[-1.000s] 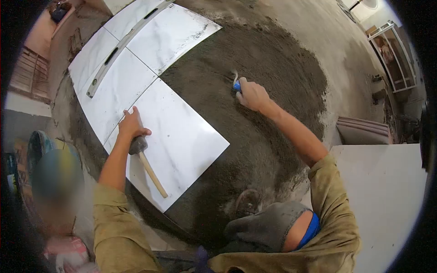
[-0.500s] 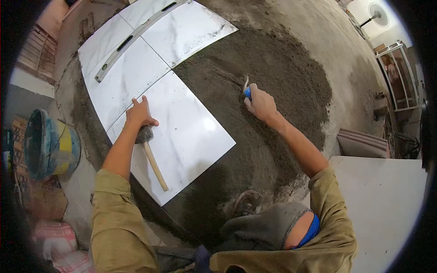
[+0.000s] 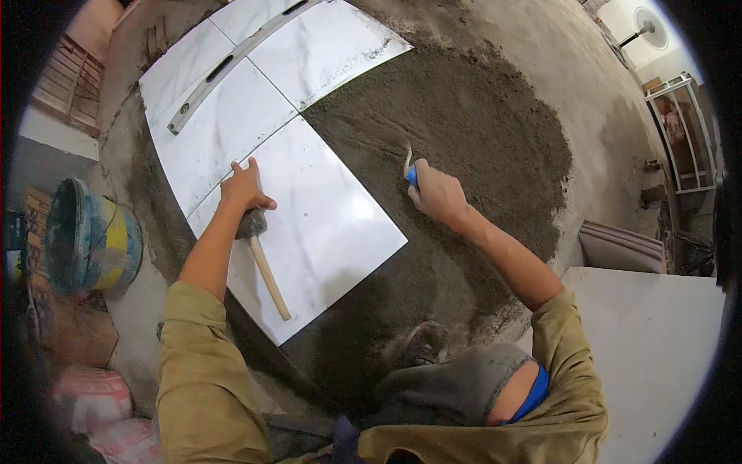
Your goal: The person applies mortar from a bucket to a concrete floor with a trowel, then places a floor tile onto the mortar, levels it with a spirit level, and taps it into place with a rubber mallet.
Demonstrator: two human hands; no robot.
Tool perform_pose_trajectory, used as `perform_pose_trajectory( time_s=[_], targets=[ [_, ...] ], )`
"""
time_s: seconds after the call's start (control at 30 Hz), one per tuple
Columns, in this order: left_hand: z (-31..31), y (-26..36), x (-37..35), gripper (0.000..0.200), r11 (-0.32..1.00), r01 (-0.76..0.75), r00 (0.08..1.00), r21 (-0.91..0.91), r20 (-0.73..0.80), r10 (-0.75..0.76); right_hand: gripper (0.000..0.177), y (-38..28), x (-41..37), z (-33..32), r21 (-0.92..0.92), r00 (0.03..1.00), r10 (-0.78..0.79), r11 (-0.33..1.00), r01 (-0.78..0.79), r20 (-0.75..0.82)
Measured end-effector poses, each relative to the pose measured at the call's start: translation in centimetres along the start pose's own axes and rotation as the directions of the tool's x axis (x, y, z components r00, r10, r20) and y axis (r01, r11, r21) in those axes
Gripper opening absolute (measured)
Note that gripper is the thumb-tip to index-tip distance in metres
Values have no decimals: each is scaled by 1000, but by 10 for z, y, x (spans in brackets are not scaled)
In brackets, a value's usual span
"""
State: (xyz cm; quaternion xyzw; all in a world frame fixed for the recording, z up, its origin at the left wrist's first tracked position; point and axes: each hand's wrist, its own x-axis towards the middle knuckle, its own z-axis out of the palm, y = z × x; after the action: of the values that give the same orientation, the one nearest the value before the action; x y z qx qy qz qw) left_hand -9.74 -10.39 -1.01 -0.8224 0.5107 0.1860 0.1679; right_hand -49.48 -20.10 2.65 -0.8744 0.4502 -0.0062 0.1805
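My right hand is closed on the blue handle of a trowel, whose metal blade dips into the dark wet mortar bed. My left hand rests flat, fingers spread, on a white marble-look tile laid on the mortar. Just below that hand a rubber mallet with a wooden handle lies on the same tile.
Other white tiles lie beyond, with a long spirit level across them. A blue and yellow bucket stands at left, bags at lower left. A pale slab is at right. My shoe stands on the mortar.
My right hand has drawn the trowel back toward me through the mortar. My left hand stays on the tile. The view has shifted slightly.
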Motion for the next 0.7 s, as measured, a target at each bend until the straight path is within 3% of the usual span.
perform_pose_trajectory(
  time_s=[0.03,0.1,0.13,0.23,0.27,0.33,0.4,0.43,0.47,0.5,0.53,0.6,0.7],
  targets=[
    [0,0,0,137,1000,1,1000,-1,5,-1,32,0,2,0,3,1000,2,1000,-2,-1],
    [4,2,2,137,1000,-16,1000,13,14,16,36,6,6,0,-64,978,16,998,-3,208],
    [6,1,4,137,1000,-13,1000,12,10,13,36,8,6,1,-56,979,36,998,-25,202],
    [2,2,5,137,1000,-19,1000,-4,-8,19,43,5,23,-11,355,979,-70,935,-2,190],
    [2,2,3,138,1000,-20,1000,-17,-5,20,43,6,35,-8,363,982,-46,932,-24,183],
    [11,-6,9,139,997,-66,998,-41,-16,65,42,19,59,-10,312,948,-254,932,186,194],
    [13,-9,11,139,997,-50,999,-54,-15,49,40,38,66,-35,358,908,24,914,-189,419],
    [10,-6,7,139,997,-48,999,-57,-21,46,36,62,70,-45,321,910,73,922,-218,409],
    [7,-4,6,139,997,-55,998,-47,-27,54,32,87,73,-51,308,955,99,933,-187,279],
    [4,-2,5,139,999,-41,999,-32,-11,41,32,124,85,-44,150,994,50,987,-64,96],
    [2,-1,3,139,999,-27,1000,-18,7,27,33,132,85,-65,0,980,149,989,-151,135],
    [-2,1,3,139,999,-33,999,-29,14,33,34,138,76,-73,-18,951,309,951,-309,31],
    [1,1,6,138,999,-41,999,8,24,41,35,101,43,-75,111,990,8,994,-24,144]
  ],
)
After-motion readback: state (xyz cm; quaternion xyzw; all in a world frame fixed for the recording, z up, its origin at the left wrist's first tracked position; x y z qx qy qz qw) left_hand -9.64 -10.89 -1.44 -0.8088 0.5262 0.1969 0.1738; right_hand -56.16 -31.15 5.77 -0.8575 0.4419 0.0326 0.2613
